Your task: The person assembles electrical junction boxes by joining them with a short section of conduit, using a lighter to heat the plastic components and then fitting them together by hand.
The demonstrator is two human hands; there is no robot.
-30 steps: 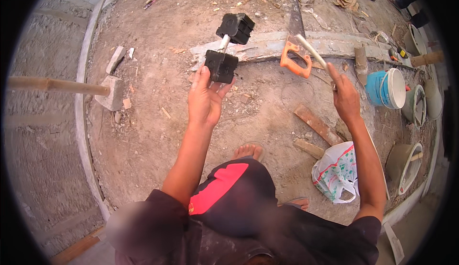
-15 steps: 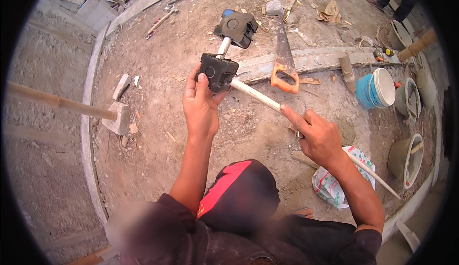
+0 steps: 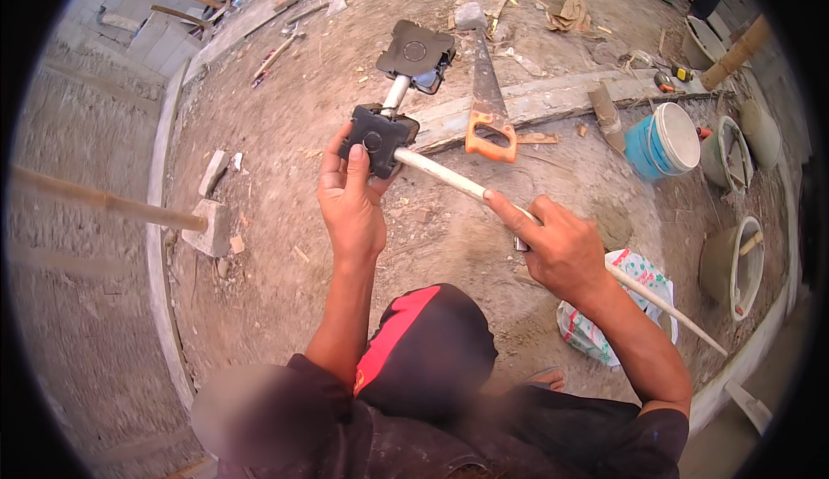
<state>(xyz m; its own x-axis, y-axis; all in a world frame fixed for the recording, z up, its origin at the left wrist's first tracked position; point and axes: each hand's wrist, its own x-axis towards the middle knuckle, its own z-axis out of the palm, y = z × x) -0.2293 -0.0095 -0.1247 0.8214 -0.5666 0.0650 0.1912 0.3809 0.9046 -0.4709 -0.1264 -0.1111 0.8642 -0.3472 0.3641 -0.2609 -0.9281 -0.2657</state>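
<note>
The long white rod [image 3: 449, 181] has slid up into the black square block [image 3: 376, 139] clasped by the left hand [image 3: 350, 203]; right hand [image 3: 561, 250], closed around it, sits lower right along its axis.

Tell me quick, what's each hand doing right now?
Left hand: closed on the black square block, thumb on its face.
Right hand: closed around the white rod, index finger stretched along it.
</note>
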